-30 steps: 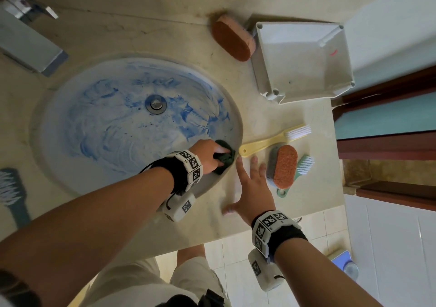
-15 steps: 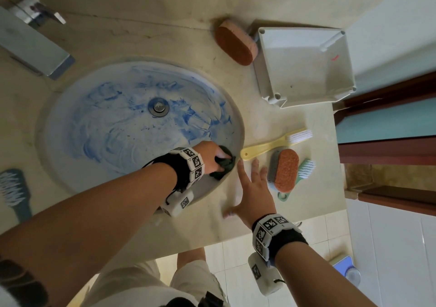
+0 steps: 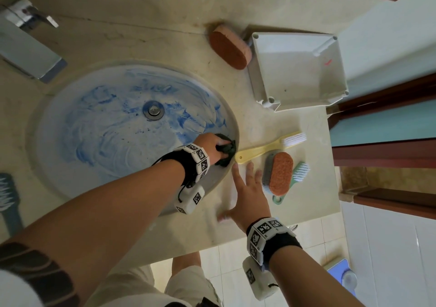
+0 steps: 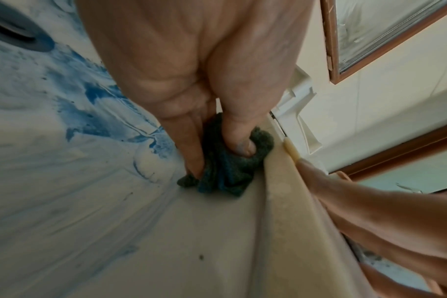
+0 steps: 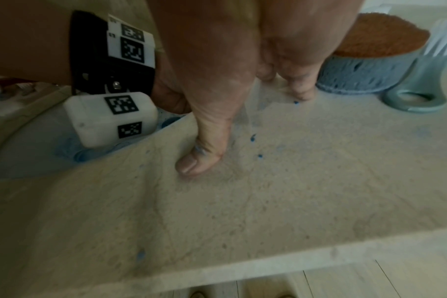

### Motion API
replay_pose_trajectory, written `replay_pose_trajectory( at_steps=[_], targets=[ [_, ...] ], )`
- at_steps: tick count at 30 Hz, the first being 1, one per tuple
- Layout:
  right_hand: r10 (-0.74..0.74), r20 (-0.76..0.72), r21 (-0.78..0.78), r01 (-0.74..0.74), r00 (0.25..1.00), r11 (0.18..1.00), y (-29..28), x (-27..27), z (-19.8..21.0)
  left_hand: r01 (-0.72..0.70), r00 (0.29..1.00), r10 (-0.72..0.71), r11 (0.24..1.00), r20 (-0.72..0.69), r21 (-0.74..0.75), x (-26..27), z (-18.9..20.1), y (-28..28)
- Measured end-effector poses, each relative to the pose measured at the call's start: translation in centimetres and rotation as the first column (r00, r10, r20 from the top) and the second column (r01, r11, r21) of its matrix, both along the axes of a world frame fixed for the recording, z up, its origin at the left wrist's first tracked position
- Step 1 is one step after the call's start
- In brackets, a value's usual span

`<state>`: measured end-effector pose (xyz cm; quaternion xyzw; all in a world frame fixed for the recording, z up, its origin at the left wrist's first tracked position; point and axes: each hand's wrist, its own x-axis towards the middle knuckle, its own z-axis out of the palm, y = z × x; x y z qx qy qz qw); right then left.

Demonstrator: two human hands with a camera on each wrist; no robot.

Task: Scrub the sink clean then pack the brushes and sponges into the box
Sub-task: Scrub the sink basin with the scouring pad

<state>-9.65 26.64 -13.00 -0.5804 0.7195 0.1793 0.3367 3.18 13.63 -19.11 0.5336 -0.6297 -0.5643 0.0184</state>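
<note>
The left hand (image 3: pixel 213 146) has its grip curled around the dark green scouring pad (image 4: pixel 230 171) at the sink's (image 3: pixel 70 165) right rim; blue smears lie leftward. The right hand (image 3: pixel 247 188) rests flat on the desk (image 5: pixel 268 201).

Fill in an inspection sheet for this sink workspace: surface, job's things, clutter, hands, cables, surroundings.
Surface: beige countertop, blue specks near the right hand; sink smeared blue.
Job's things: dark scouring pad at the basin's right rim; yellow brush, orange-topped sponge lying over the green brush; second sponge beside the white box, which holds nothing.
Clutter: dark brush at the left edge.
Hands: left hand grips the pad; right hand flat on the counter.
Cables: nothing seen.
Surroundings: faucet, tiled floor, wooden door frame.
</note>
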Motion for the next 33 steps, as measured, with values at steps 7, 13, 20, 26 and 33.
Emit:
replay_pose_trajectory(
  at_steps=[7, 13, 20, 26, 33],
  targets=[
    [0.011, -0.009, 0.006, -0.011, 1.000, 1.000, 0.0, 0.1, 0.1, 0.339, 0.934, -0.343, 0.939, 0.097, 0.056, 1.8, 0.1, 1.0],
    [0.018, -0.015, 0.016, -0.018, 1.000, 1.000, -0.1, 0.1, 0.4, 0.139, 0.989, -0.141, 0.989, 0.052, 0.040, 0.4, 0.3, -0.3],
    [0.049, -0.048, 0.046, -0.046, 0.998, 0.998, -0.2, 0.2, 0.5, -0.007, 1.000, 0.007, 1.000, 0.015, 0.015, 0.0, 0.2, 0.5],
    [0.236, -0.161, 0.107, -0.220, 0.958, 0.969, -2.8, -0.2, 2.8, 0.191, 0.975, -0.198, 0.979, 0.103, 0.073, 1.8, 0.7, 2.1],
    [0.361, -0.195, -0.280, -0.404, 0.912, 0.871, -7.3, -2.0, 4.3, 0.045, 0.992, -0.048, 0.999, 0.115, 0.029, 1.5, 0.1, 3.4]
  ],
)
